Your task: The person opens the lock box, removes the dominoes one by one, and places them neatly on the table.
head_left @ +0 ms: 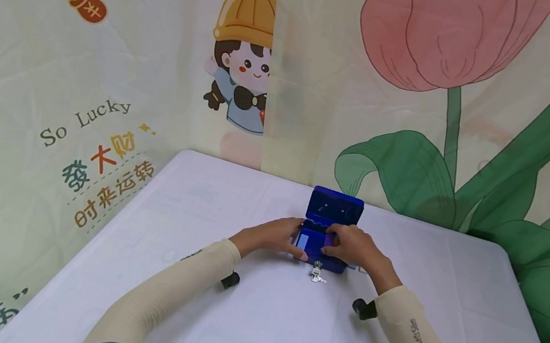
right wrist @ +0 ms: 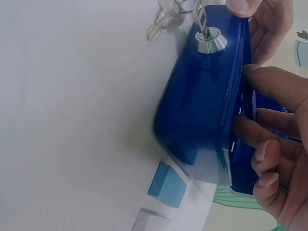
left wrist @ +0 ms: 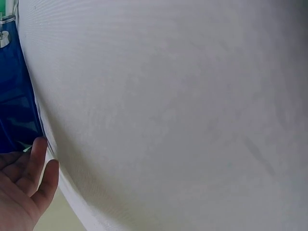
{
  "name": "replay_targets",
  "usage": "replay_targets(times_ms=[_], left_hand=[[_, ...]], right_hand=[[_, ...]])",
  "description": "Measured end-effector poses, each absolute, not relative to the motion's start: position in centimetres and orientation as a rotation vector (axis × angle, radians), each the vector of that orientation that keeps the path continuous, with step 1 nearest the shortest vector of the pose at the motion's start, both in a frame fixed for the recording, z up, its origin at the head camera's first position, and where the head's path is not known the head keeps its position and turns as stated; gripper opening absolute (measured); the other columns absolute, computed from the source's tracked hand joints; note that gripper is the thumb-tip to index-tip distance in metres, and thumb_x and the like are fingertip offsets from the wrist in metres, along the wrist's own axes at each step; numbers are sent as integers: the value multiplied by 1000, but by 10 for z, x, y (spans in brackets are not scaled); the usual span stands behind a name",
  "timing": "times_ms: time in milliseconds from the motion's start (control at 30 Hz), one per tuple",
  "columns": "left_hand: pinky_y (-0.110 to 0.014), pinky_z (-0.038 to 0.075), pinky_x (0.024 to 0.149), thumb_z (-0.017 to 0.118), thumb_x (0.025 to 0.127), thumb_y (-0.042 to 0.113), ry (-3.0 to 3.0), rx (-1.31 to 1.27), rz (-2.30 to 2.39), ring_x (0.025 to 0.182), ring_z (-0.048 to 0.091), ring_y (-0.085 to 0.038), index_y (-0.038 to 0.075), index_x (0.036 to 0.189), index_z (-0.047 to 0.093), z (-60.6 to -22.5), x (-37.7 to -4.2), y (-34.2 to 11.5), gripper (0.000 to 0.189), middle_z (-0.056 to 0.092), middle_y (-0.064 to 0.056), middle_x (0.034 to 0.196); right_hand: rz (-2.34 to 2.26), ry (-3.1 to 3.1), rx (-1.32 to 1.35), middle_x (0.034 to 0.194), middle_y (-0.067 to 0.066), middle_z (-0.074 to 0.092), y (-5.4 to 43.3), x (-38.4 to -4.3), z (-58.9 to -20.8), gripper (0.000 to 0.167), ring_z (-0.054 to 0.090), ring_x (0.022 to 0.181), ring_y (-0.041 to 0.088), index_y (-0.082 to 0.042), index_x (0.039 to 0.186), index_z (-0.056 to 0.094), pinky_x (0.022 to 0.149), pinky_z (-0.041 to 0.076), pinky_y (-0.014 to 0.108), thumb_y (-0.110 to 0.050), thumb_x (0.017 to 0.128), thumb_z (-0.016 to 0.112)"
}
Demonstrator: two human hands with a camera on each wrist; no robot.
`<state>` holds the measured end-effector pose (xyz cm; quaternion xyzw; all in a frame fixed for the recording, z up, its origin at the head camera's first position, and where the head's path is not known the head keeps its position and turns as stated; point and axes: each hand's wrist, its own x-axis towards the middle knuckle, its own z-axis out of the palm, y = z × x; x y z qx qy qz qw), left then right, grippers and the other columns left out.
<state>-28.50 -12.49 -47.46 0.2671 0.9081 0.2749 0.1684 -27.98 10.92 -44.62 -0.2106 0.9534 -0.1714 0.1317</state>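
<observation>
A blue metal cash box (head_left: 332, 266) sits on the table with its lid (head_left: 335, 207) raised. My left hand (head_left: 280, 235) holds the box's left side, thumb at the front rim and fingers farther back. Over the right part of the interior, my right hand (head_left: 353, 246) pinches a purple piece (head_left: 329, 240) between thumb and finger; the fingers hide much of it. A light blue piece (head_left: 303, 241) lies inside at the left. Keys (right wrist: 166, 19) hang from the lock (right wrist: 211, 41) on the front wall, one inserted.
Right of the box, partly behind my right hand, a light blue block (right wrist: 167, 185) and a white block (right wrist: 151, 221) lie on the white tablecloth (head_left: 263, 324). A printed cloth backdrop (head_left: 309, 82) rises behind the table. Small black devices (head_left: 365, 309) sit at both wrists.
</observation>
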Motion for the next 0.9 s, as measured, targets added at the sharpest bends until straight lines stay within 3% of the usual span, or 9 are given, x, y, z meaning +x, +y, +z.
replay_targets(times_ms=[900], left_hand=[[-43,38,117,81,80,53,2599,757,770,136,50,-24,10,155,35,-475,-287,-124,97,54,-9,148]], right_hand=[[-508,2769,-578,93,4,68,132,-276,-436,51,62,83,18,-5,129,63,78,58,36,-33,88,78]])
